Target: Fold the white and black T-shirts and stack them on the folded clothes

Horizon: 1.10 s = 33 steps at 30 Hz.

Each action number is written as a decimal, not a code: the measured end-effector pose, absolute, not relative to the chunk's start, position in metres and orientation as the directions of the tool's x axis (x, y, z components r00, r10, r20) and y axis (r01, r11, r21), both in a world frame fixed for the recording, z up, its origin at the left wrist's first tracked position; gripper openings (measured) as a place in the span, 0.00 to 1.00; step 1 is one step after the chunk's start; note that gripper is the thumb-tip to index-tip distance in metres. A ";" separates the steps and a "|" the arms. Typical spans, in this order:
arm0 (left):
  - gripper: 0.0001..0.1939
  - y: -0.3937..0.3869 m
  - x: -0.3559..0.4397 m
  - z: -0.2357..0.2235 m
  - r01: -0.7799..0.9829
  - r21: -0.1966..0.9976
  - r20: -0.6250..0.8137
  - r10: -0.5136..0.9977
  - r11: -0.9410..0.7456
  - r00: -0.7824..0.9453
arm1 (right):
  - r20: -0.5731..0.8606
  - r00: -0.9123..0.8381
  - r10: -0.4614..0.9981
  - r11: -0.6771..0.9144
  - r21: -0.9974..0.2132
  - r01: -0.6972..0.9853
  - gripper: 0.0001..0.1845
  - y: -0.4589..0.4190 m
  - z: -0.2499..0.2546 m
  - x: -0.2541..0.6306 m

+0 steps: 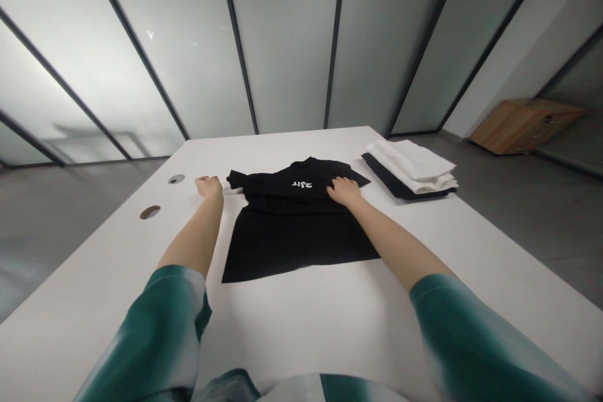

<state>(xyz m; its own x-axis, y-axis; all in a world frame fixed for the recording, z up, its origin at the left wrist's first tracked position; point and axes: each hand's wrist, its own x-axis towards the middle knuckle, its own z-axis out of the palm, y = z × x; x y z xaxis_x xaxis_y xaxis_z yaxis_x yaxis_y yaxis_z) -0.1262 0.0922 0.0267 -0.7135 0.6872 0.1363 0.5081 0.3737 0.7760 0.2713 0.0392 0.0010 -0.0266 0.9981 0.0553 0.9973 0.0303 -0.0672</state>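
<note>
A black T-shirt (301, 232) with small white lettering on it lies spread on the white table, collar toward the far side and hem toward me. Its body has a crosswise crease, and the left sleeve is bunched. My right hand (345, 191) rests on the shirt's upper right part, fingers spread over the cloth beside the lettering. Just off the left sleeve, my left hand (208, 187) is closed with its fingers curled. A pale strip shows between that hand and the sleeve; whether the fingers hold anything cannot be made out.
A stack of folded white cloth (414, 163) on folded black cloth (393, 181) sits at the table's right edge. Two round holes, one a cable hole (150, 212), pierce the white table (301, 320) at left. Beyond stand frosted glass panels and a wooden cabinet (522, 125).
</note>
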 end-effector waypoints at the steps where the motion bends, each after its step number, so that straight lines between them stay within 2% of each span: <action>1: 0.21 0.090 -0.129 0.027 0.524 0.770 0.160 0.686 0.363 -0.710 | 0.062 -0.049 0.997 0.053 -0.071 0.996 0.27 0.041 0.002 0.273; 4: 0.22 0.085 -0.117 0.025 0.694 0.669 0.321 0.739 0.265 -0.592 | 0.139 -0.039 0.990 0.053 -0.098 0.994 0.27 0.047 0.003 0.279; 6: 0.24 0.083 -0.098 0.023 0.846 0.513 0.387 0.840 0.147 -0.380 | 0.145 0.035 0.989 -0.019 -0.115 0.993 0.27 0.049 0.004 0.282; 7: 0.26 0.082 -0.086 0.021 0.904 0.420 0.367 0.895 0.081 -0.252 | 0.118 0.063 0.991 -0.049 -0.115 0.992 0.28 0.050 0.005 0.283; 10: 0.31 0.079 -0.055 0.016 0.980 0.172 0.183 0.981 -0.099 0.067 | 0.029 0.066 0.997 -0.063 -0.080 0.995 0.27 0.047 0.006 0.288; 12: 0.31 0.077 -0.041 0.015 0.981 0.050 0.104 0.977 -0.190 0.184 | 0.028 0.040 0.999 -0.039 -0.045 0.998 0.25 0.043 0.008 0.291; 14: 0.27 0.076 -0.033 0.015 0.966 -0.016 0.098 0.961 -0.259 0.259 | 0.043 0.015 0.999 -0.014 -0.012 1.000 0.23 0.037 0.011 0.294; 16: 0.24 0.077 -0.031 0.017 0.952 -0.013 0.074 0.950 -0.305 0.305 | 0.042 -0.006 0.999 0.006 0.016 1.000 0.24 0.033 0.016 0.297; 19: 0.28 0.085 -0.033 0.024 0.955 0.047 -0.049 0.955 -0.292 0.294 | 0.005 -0.006 1.000 0.005 0.026 1.000 0.27 0.032 0.024 0.302; 22: 0.25 0.093 -0.036 0.029 0.973 0.038 -0.157 0.961 -0.226 0.230 | -0.081 0.041 0.996 -0.041 0.005 0.999 0.22 0.039 0.030 0.307; 24: 0.25 0.095 -0.035 0.030 0.983 0.000 -0.184 0.966 -0.184 0.181 | -0.068 0.074 0.995 -0.076 -0.027 0.997 0.21 0.048 0.030 0.309; 26: 0.30 0.094 -0.031 0.027 0.980 -0.024 -0.149 0.970 -0.199 0.194 | 0.022 0.045 0.999 -0.042 -0.087 0.995 0.23 0.056 0.025 0.309; 28: 0.32 0.091 -0.025 0.022 0.959 -0.006 -0.087 0.955 -0.285 0.283 | 0.077 -0.038 0.996 0.049 -0.148 0.988 0.27 0.063 0.015 0.306; 30: 0.30 0.089 -0.019 0.015 0.936 0.055 -0.030 0.937 -0.347 0.349 | 0.050 -0.092 0.995 0.099 -0.175 0.980 0.29 0.066 0.004 0.300; 33: 0.24 0.090 -0.011 0.007 0.938 0.174 0.018 0.953 -0.300 0.301 | 0.033 -0.080 0.996 0.084 -0.160 0.984 0.27 0.063 -0.004 0.290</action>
